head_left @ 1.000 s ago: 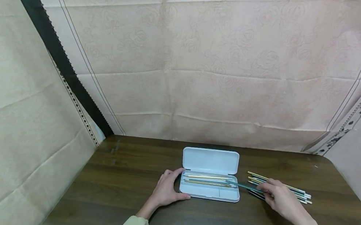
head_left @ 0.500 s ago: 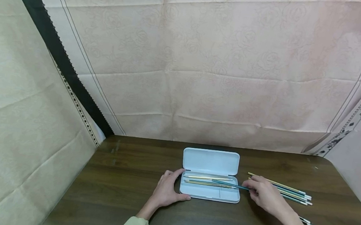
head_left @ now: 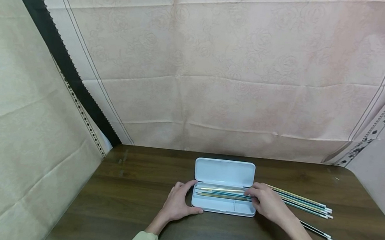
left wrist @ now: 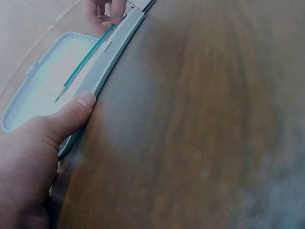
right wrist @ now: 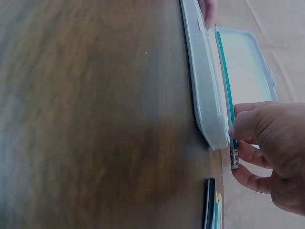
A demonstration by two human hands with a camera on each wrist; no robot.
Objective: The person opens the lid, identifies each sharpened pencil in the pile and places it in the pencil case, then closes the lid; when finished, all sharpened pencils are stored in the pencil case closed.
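A light-blue pencil case (head_left: 216, 206) lies on the table with its lid (head_left: 224, 172) raised at the back. My left hand (head_left: 179, 201) holds the case's left end, its thumb on the front rim and a finger at the back corner. Between the thumb and fingers of my right hand (head_left: 270, 202), a teal pencil (right wrist: 226, 71) is pinched near its eraser end. That pencil stretches over the tray, its sharpened tip pointing left. Yellowish pencils (head_left: 222, 189) lie lengthwise inside the case; the right hand hides their right ends in part.
To the right of the case, several teal and yellow pencils (head_left: 310, 206) form a loose bundle. Nearer the front, black pencils (head_left: 318, 230) lie partly under the right forearm. A patterned cloth (head_left: 231, 81) hangs behind the brown wooden table (head_left: 134, 204).
My right hand has carried the teal pencil left from the bundle to over the case, uncovering the bundle and the black pencils. My left hand has kept its place.
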